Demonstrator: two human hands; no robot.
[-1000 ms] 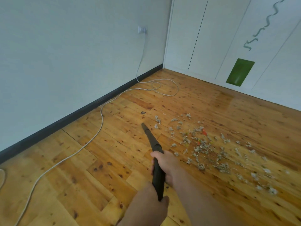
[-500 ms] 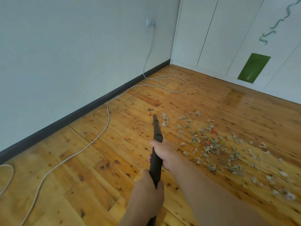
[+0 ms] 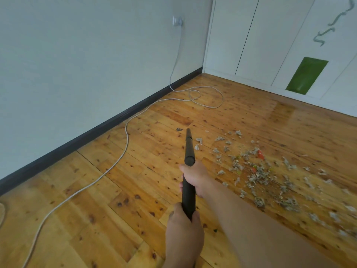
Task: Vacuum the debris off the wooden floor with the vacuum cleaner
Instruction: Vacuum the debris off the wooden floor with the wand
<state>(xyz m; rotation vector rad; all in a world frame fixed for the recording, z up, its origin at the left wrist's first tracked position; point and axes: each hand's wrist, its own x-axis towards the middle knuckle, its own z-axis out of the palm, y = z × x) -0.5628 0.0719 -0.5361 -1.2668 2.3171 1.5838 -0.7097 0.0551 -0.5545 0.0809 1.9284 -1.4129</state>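
Nearest, the left hand [image 3: 183, 235] clenches the lower end of the black vacuum wand [image 3: 189, 161]; further up, the right hand [image 3: 195, 176] wraps it with fingers [image 3: 181, 185] curled underneath. The wand runs straight away, tip low over the wooden floor [image 3: 96, 209], debris [image 3: 257, 171] scattered just right of it.

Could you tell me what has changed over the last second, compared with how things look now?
The black vacuum wand has swung from slanting up-left to pointing nearly straight ahead, its tip now beside the small dark scrap. The left hand has slid up into fuller view. The right hand keeps its grip further up the wand. The debris and white cord lie as before.
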